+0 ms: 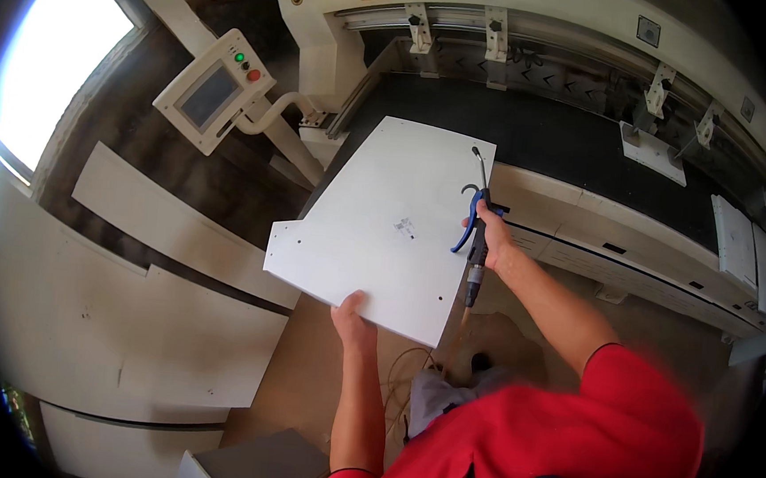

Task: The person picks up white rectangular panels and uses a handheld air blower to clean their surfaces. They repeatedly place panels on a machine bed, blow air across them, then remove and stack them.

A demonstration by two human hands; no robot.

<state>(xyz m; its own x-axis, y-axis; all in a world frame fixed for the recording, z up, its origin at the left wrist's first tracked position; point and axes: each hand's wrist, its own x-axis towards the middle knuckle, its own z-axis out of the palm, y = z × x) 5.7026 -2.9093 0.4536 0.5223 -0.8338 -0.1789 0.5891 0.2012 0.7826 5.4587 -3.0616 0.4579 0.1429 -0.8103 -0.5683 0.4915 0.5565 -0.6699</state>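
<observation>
A flat white panel (358, 211) with a notched left corner, several small drilled holes and a printed label lies in front of me, its far end over the machine's black bed. My left hand (355, 324) grips its near edge, thumb on top and fingers hidden underneath. In my right hand (491, 236) is an air blow gun (479, 237) with a blue trigger and a thin bent nozzle, which points away from me over the panel's right edge. A hose (461, 329) runs down from the gun's grip toward the floor.
The long machine's black bed (542, 130) stretches across the far side beneath clamps on a rail. A control screen with buttons (211, 94) stands at far left. Larger white panels (139, 302) lie at left. Small white boards (654, 153) sit at the bed's right.
</observation>
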